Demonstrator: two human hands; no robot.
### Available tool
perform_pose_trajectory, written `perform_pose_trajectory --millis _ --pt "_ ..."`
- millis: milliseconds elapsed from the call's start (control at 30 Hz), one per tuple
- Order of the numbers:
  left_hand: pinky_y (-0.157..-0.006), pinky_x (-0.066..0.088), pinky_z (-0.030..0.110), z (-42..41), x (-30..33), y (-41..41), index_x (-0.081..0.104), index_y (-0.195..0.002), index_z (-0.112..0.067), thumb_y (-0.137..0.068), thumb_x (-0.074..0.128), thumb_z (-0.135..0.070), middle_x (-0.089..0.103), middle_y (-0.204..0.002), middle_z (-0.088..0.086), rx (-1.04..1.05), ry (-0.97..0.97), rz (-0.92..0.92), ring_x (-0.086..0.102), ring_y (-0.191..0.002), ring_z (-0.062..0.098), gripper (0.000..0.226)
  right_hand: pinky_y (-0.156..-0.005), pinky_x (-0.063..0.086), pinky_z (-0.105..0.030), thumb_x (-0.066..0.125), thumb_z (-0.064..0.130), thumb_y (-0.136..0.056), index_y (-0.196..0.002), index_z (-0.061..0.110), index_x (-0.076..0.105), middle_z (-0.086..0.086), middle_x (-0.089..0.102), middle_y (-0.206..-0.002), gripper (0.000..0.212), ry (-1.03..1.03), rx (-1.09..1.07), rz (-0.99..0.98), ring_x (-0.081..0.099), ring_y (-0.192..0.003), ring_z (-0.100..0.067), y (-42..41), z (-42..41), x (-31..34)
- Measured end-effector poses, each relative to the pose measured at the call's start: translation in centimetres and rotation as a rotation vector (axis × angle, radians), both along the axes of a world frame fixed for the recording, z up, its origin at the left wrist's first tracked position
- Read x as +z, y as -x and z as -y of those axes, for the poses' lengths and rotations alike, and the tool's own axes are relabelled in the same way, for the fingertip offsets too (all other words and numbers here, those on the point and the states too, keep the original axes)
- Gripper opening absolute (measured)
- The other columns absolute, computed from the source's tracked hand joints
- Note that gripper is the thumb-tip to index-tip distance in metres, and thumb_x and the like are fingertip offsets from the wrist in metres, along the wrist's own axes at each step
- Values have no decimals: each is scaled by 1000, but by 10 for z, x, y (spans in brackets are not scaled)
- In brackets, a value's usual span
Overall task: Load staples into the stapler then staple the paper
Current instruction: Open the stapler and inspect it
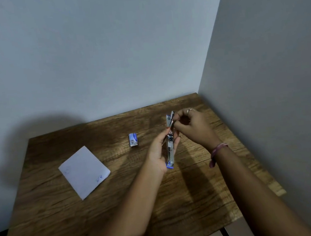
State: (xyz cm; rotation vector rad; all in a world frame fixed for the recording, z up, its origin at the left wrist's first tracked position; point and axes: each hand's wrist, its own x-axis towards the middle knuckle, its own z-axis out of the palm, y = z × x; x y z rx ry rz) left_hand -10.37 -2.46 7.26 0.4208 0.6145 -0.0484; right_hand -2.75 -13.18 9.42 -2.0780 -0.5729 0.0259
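walls [258,49] hem tbl [122,208], box [133,139], paper [84,171]

This looks like a plain room in a home or a small office. A brown wooden table with dark grain lines [122,208] is pushed into a corner where two bare grey-white painted walls [95,47] meet. Nothing else in view says which room it is.

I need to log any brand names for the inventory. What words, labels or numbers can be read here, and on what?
None can be read.
Staple box: blue and white print, too blurred to read.
Paper: faint blue pen marks, not legible.
Stapler: no marking legible.
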Motion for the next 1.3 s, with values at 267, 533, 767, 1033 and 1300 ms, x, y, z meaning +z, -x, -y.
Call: perform_pose_trajectory --millis 267,533,767,1033,1300 --pt "-51 57 24 0 -4 1 65 -90 5 -87 62 -8 72 -68 13 36 14 -17 72 -61 19 14 -76 56 -31 76 15 -76 -82 14 70 -1 71 -82 8 -67 -3 43 68 -77 -11 12 1 -9" --pt "-55 59 26 8 -9 2 65 -98 4 -88 62 -9 73 -71 15 58 22 -33 72 -65 18 16 -70 53 -15 76 6 -77 -92 20 69 0 70 -82 21 -156 18 -135 64 -73 -4 13 3 -15" --pt "-56 59 25 6 -13 -2 64 -91 3 -86 66 -13 72 -70 14 9 82 19 72 -64 18 17 -71 57 -22 69 4 -82 -99 6 73 -11 74 -92 17 -157 80 -211 70 -84 -15 10 4 -8" --pt "-54 59 25 11 -8 -9 62 -89 3 -87 62 -6 71 -64 13 85 47 17 71 -58 18 10 -70 45 -1 70 10 -83 -95 16 73 2 73 -89 14 -7 11 14 61 -76 10 14 -1 -12" --pt "-56 60 27 19 -9 -12 62 -89 3 -87 59 -4 71 -64 12 122 14 -40 71 -57 18 7 -73 39 3 67 10 -85 -95 11 71 7 65 -93 11 64 -5 180 56 -78 8 19 4 -18"
